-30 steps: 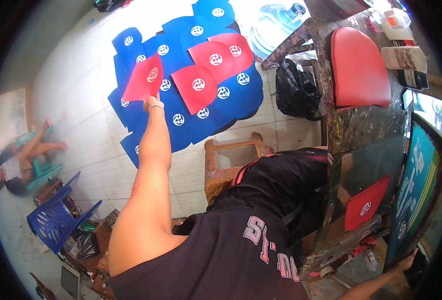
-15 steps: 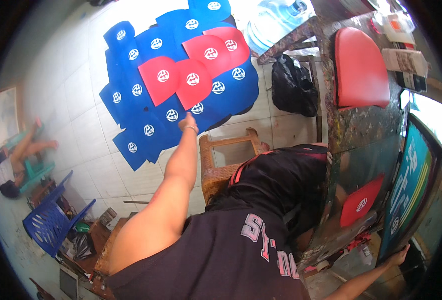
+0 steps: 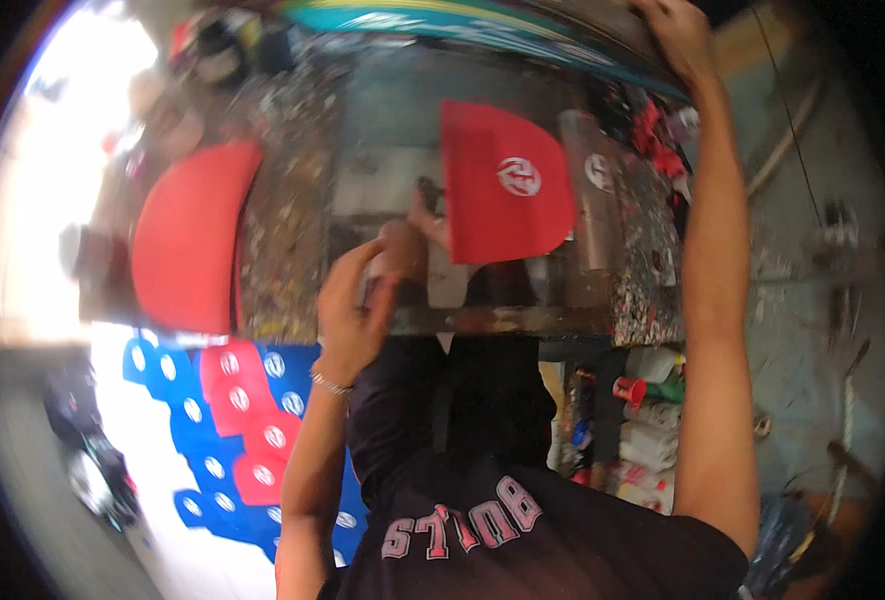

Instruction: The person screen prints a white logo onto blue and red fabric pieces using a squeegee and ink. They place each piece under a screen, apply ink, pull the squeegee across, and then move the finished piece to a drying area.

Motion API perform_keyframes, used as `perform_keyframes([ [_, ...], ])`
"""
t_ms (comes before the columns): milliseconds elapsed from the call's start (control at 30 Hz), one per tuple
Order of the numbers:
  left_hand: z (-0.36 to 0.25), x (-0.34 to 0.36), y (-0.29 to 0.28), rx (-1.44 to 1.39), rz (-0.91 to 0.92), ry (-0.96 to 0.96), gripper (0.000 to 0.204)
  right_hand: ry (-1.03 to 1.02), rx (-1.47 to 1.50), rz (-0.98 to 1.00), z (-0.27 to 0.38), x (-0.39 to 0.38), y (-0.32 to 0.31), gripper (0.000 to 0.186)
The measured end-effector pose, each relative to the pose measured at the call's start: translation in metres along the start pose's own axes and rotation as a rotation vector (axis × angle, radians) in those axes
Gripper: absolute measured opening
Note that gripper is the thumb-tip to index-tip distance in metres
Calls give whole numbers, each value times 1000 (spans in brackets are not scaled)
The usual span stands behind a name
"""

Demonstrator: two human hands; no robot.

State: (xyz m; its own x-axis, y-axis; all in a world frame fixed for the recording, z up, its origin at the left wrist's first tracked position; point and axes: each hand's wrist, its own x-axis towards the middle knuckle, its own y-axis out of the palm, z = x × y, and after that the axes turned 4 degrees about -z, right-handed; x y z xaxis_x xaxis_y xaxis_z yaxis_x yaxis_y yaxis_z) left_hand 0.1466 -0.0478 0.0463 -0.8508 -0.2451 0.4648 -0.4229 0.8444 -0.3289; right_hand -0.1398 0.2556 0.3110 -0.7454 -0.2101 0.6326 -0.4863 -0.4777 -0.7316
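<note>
A red rounded piece with a white round emblem [image 3: 508, 185] lies on the dark glass plate [image 3: 383, 130] of the worktable. My left hand [image 3: 353, 305] hovers over the plate's near left part, to the left of that piece, fingers slightly bent and apart, nothing visible in them. Its outline is a little smeared by motion. At the far right, my right hand [image 3: 678, 40] grips the edge of a tilted screen-printing frame [image 3: 503, 30], teal with yellow stripes, raised along the far side of the table. Part of the frame lies beyond the picture's top.
A stack of plain red pieces [image 3: 198, 240] sits at the table's left end. Printed blue pieces [image 3: 193, 410] and red pieces [image 3: 233, 398] cover the floor at lower left. Bottles and a red cup [image 3: 629, 390] stand beneath the table's right side.
The view has swung from the floor to the table. My left hand has left the printed pieces on the floor and come over the glass plate. My right hand still holds the frame.
</note>
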Motion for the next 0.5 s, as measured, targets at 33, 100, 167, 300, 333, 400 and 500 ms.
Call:
perform_keyframes([
  [33,-14,27,39,10,137,167,44,-11,4,-12,4,3,-11,59],
  [100,-62,63,124,0,472,302,57,-41,-18,-7,-9,4,-39,60],
  [167,-74,71,202,-101,564,519,65,-66,32,14,-17,13,-37,61],
  [300,-83,55,307,18,721,763,69,-130,24,0,-22,38,-35,66],
  [333,-74,54,315,70,747,803,70,-152,44,-23,-23,44,-32,67],
  [400,-55,59,303,194,726,795,68,-80,-19,36,-29,52,-35,71],
  [500,-29,77,231,158,562,557,57,-75,-59,52,-41,63,-35,76],
])
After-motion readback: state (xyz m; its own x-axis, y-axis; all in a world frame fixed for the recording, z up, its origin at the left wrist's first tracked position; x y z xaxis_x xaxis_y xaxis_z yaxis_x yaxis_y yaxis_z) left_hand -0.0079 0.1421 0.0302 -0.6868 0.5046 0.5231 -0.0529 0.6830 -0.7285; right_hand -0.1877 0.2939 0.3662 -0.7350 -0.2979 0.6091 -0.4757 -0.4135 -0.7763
